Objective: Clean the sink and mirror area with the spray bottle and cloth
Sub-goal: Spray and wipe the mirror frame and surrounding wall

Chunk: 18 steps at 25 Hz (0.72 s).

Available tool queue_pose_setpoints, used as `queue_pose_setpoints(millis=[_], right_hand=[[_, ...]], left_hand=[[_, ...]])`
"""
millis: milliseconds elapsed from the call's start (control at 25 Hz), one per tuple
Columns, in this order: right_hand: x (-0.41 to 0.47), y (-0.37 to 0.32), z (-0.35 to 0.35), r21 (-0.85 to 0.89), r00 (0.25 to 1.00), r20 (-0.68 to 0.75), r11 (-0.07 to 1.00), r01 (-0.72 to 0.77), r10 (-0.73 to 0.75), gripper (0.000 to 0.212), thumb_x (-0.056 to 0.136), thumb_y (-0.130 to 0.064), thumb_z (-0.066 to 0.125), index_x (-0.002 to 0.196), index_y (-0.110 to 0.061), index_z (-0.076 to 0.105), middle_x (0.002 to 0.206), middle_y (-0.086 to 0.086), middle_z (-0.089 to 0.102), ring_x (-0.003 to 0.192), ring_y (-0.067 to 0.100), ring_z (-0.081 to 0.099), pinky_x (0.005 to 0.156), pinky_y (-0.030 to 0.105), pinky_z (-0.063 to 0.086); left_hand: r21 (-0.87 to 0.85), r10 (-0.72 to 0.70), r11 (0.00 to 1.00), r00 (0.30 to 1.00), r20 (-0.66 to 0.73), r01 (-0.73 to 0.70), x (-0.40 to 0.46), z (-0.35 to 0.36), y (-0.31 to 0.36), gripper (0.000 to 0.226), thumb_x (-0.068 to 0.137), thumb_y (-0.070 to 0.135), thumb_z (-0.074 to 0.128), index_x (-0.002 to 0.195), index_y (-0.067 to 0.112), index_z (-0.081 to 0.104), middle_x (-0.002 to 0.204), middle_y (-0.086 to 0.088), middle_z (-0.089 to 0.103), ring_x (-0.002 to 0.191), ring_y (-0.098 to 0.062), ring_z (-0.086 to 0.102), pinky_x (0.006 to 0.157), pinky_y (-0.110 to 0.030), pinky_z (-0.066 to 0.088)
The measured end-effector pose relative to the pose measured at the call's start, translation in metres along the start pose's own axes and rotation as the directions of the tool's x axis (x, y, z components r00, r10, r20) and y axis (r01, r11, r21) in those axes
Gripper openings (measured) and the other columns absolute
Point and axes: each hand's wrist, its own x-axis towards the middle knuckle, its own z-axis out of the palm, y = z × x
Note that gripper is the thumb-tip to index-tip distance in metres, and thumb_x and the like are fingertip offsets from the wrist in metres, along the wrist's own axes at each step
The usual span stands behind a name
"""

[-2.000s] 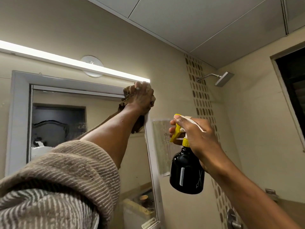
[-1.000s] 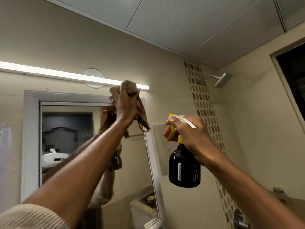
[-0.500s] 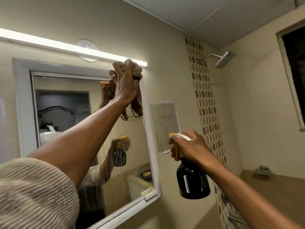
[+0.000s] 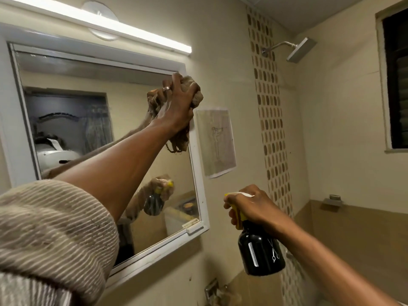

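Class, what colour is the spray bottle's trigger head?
Yellow, above a black bottle body; the head view shows the spray bottle best, held in the right hand.

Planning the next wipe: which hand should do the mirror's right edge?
Left. The left hand already presses the cloth at the mirror top right corner; the right hand holds the spray bottle lower.

Single view, head-worn wide-angle camera. Facing: forward and tilted upward toward the wall, the image canted so that vertical edges lean. Range: close; the left sleeve (image 4: 50, 235) fills the lower left corner and both forearms run in from the bottom edge. Centre-left of field: mirror (image 4: 92, 133), its frame bowed by the lens, with the light bar (image 4: 114, 25) along the top edge. Right of field: shower head (image 4: 301, 50) and window (image 4: 395, 80), seen from below. No second view; nothing shared.
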Motion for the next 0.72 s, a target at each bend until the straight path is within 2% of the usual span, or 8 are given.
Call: queue_pose_setpoints(millis=[80,160,280,400,600,720], right_hand=[[-0.005,0.008,0.002,0.014,1.0,-0.009,1.0,-0.02,0.02,0.025,0.09,-0.018,0.067,0.086,0.005,0.075,0.063,0.013,0.073,0.057,0.026,0.071,0.059,0.038,0.058],[-0.007,0.015,0.004,0.004,0.999,-0.052,1.0,-0.006,0.006,0.023,0.088,-0.018,0.069,0.09,0.004,0.072,0.064,0.013,0.074,0.057,0.028,0.072,0.059,0.039,0.059],[-0.003,0.024,0.001,0.031,0.993,-0.113,0.999,0.022,-0.018,0.026,0.088,-0.02,0.07,0.09,0.006,0.074,0.074,0.019,0.08,0.078,0.04,0.078,0.078,0.054,0.066],[0.002,0.034,-0.006,0.072,0.988,-0.152,0.997,0.034,-0.023,0.028,0.09,-0.022,0.07,0.09,0.006,0.076,0.078,0.02,0.08,0.084,0.04,0.078,0.083,0.058,0.064],[0.002,0.05,-0.019,0.156,0.986,-0.169,0.988,0.017,0.01,0.029,0.087,-0.029,0.071,0.09,-0.001,0.079,0.073,0.012,0.079,0.076,0.032,0.08,0.086,0.059,0.064],[-0.002,0.052,-0.028,0.15,0.979,-0.205,0.988,0.046,-0.015,0.026,0.093,-0.024,0.071,0.087,-0.001,0.079,0.076,0.014,0.08,0.085,0.038,0.08,0.088,0.056,0.065]], left_hand=[[0.116,0.03,0.993,0.998,0.047,-0.035,-0.001,0.01,0.002,0.05,0.083,0.004,0.06,0.127,0.024,0.048,0.147,-0.02,0.025,0.129,-0.043,0.029,0.099,-0.055,0.032],[0.231,0.055,0.971,0.997,0.06,-0.067,-0.001,0.022,0.002,0.054,0.079,0.004,0.063,0.126,0.024,0.048,0.146,-0.018,0.028,0.128,-0.042,0.031,0.1,-0.053,0.03],[0.329,0.055,0.941,0.994,0.094,-0.083,-0.002,0.034,0.004,0.052,0.076,0.012,0.067,0.124,0.023,0.049,0.143,-0.016,0.03,0.125,-0.04,0.035,0.1,-0.05,0.03],[0.369,0.062,0.923,0.988,0.144,-0.112,-0.016,0.049,0.011,0.053,0.075,0.021,0.07,0.124,0.019,0.05,0.141,-0.015,0.033,0.126,-0.039,0.035,0.101,-0.049,0.031],[0.43,0.126,0.873,0.958,0.257,-0.23,-0.059,0.081,0.031,0.057,0.081,0.03,0.065,0.132,0.016,0.046,0.141,-0.012,0.035,0.13,-0.036,0.034,0.105,-0.047,0.032],[0.408,0.148,0.867,0.929,0.338,-0.286,-0.091,0.097,0.043,0.052,0.086,0.032,0.062,0.133,0.017,0.045,0.139,-0.01,0.035,0.13,-0.034,0.033,0.107,-0.045,0.03]])
